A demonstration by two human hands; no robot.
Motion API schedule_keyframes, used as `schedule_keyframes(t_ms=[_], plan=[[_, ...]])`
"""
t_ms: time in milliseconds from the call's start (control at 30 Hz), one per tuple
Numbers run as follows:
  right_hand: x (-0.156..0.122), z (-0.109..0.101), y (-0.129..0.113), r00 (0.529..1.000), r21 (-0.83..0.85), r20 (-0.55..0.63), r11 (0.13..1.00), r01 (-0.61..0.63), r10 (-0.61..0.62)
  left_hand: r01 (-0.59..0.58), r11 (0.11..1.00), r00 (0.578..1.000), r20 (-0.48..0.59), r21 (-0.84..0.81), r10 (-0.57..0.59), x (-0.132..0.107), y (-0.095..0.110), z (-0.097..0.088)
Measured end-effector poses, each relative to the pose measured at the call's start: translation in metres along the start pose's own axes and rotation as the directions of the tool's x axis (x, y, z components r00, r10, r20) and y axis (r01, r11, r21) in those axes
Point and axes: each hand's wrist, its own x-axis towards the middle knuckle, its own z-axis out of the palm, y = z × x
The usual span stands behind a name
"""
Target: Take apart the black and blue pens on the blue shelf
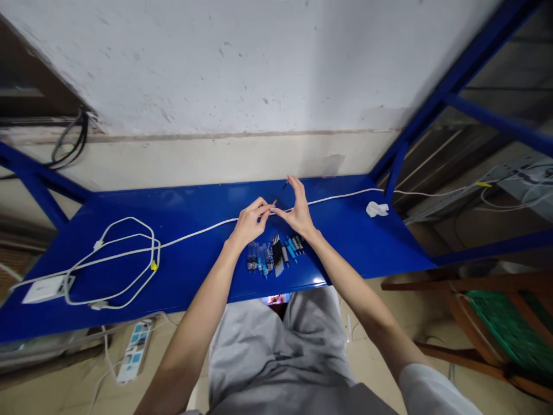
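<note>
In front of me my left hand (253, 222) is closed in a pinch around the lower end of a thin dark pen refill (284, 187) with a yellowish part near my fingertips. My right hand (300, 213) curves in a wide C beside it. Its thumb meets the left fingertips, and its index fingertip is at the refill's upper end. Below both hands, loose pen parts lie in a row on the blue table (345, 248): clear barrels (259, 253), black-and-white refills (277, 253) and blue and grey pieces (292, 246).
A white cable (199, 232) runs across the table behind the hands and loops at the left near a white box (47, 288). Crumpled white tissue (377, 208) lies at right. A power strip (135, 351) is on the floor, and a wooden chair (475, 282) stands to the right.
</note>
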Motion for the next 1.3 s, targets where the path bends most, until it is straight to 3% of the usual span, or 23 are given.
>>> schedule_keyframes(t_ms=[167,400,833,1300], plan=[[-0.008,-0.001,-0.004,0.997,-0.031,0.072,0.999,0.039,-0.037,-0.026,1.0,1.0,-0.004,0.0,0.026,-0.007,-0.001,0.005],[-0.013,-0.002,0.012,0.992,-0.055,0.099,0.995,0.078,-0.072,-0.033,0.999,0.998,0.056,0.018,0.032,-0.01,-0.007,0.007],[-0.009,-0.006,0.019,0.989,-0.043,0.146,0.999,0.006,0.001,-0.022,1.0,0.999,0.044,0.004,0.022,-0.011,-0.011,0.007],[-0.011,-0.013,0.018,0.989,-0.014,0.14,0.999,0.039,-0.037,-0.015,0.998,0.996,0.087,-0.059,0.02,-0.009,-0.008,0.008]])
